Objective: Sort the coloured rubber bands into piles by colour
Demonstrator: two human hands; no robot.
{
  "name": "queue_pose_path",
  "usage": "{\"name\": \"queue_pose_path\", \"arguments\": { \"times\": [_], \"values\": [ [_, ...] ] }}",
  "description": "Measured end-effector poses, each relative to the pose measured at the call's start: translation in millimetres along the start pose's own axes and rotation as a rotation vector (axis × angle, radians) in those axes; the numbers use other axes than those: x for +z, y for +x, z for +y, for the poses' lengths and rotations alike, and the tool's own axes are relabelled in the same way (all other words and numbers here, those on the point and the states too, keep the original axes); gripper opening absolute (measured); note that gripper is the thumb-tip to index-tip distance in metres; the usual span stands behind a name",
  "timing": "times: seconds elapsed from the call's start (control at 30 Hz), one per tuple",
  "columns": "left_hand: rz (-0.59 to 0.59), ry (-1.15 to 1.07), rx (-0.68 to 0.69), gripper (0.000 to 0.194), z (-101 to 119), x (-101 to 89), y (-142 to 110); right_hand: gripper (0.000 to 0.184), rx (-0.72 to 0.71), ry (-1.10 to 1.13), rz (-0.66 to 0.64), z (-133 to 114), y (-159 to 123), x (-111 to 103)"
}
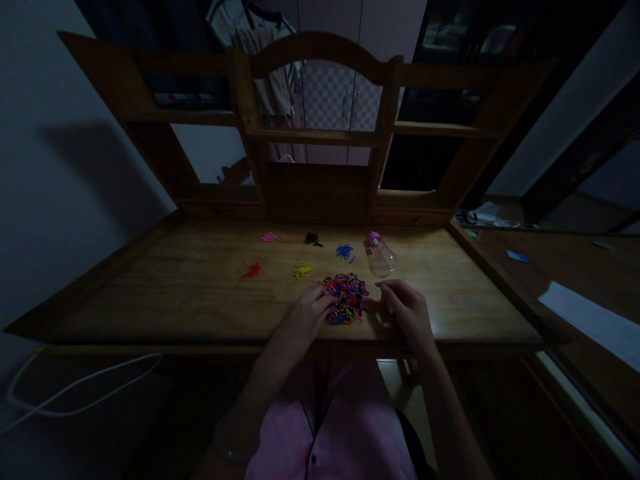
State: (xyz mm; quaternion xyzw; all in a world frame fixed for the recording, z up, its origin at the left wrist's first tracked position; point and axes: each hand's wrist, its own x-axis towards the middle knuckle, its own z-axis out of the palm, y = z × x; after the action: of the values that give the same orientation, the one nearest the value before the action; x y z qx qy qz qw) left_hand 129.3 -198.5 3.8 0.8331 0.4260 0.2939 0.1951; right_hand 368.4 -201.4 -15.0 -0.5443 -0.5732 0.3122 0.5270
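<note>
A heaped pile of small multicoloured rubber bands (346, 299) lies on the wooden desk in front of me. My left hand (311, 311) reaches into its left side, fingers curled together; what sits between the fingertips is too small to tell. Just right of the pile, my right hand (406, 308) has its index finger stretched out and apart from the thumb, with nothing visible held. Beyond the pile lie small single-colour groups: yellow bands (303, 270), blue bands (344, 251), black bands (311, 239), pink bands (269, 237) and red bands (252, 271).
A clear bottle with a pink top (383, 257) lies behind my right hand. A wooden shelf unit (315, 137) rises at the back of the desk (165, 293). On the right, a lower surface holds a white paper sheet (595, 320) and a blue card (517, 256).
</note>
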Motion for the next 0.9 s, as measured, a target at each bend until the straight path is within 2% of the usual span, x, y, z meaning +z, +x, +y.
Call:
{"name": "queue_pose_path", "arguments": {
  "times": [0.2, 0.4, 0.6, 0.77, 0.9],
  "values": [
    [-0.047, 0.052, -0.024, 0.018, -4, 0.4, 3, 0.030, 0.004, -0.002, 0.003, 0, 0, 0],
    [-0.052, 0.006, -0.033, 0.019, 2, -3.2, 2, 0.030, -0.003, 0.001, -0.008, 0, 0, -1],
    [0.005, 0.019, -0.044, 0.010, -1, -7.8, 5, 0.032, -0.012, 0.004, -0.010, -1, 0, -1],
    [0.102, 0.058, -0.157, 0.006, -7, -22.8, 6, 0.032, -0.007, 0.013, -0.007, -1, 1, 0],
    [0.083, 0.051, -0.188, 0.011, -8, -32.7, 3, 0.031, 0.004, 0.020, -0.013, 0, 1, 0]
  ]
}}
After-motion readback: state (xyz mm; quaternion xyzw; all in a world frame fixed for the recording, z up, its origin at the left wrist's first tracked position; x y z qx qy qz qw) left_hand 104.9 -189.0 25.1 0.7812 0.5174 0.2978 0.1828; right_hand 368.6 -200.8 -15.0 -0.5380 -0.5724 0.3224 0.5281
